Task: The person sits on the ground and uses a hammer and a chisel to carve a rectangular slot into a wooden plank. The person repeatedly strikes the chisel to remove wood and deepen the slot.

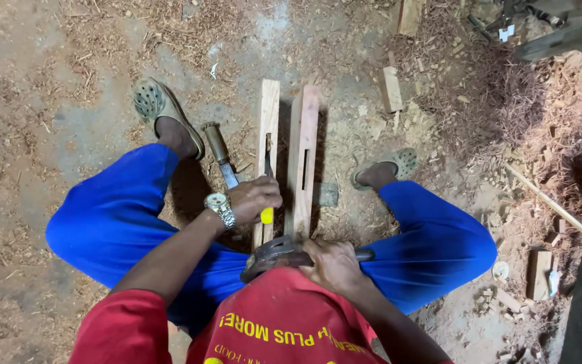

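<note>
Wooden rail (302, 152) with mortise slot lay on floor (48, 101) between feet. Left hand (254, 199) gripped yellow-handled chisel (267, 182) upright on lighter strip (266, 135) just left of rail. Right hand (335, 263) clenched hammer (274, 255) at rail's near end. Spare chisel (220, 154) lay further left.

- Beside our pale wooden beam (266, 128): reddish-brown beam (304, 145).
- On the pale beam: chisel (267, 185), yellow handle.
- Left of it: brown-handled chisel (219, 152); silver wristwatch (221, 207).
- Flanking it: blue trousers (112, 226), grey-green perforated sandals (158, 106).
- Below: red shirt (277, 320), yellow lettering.
</note>
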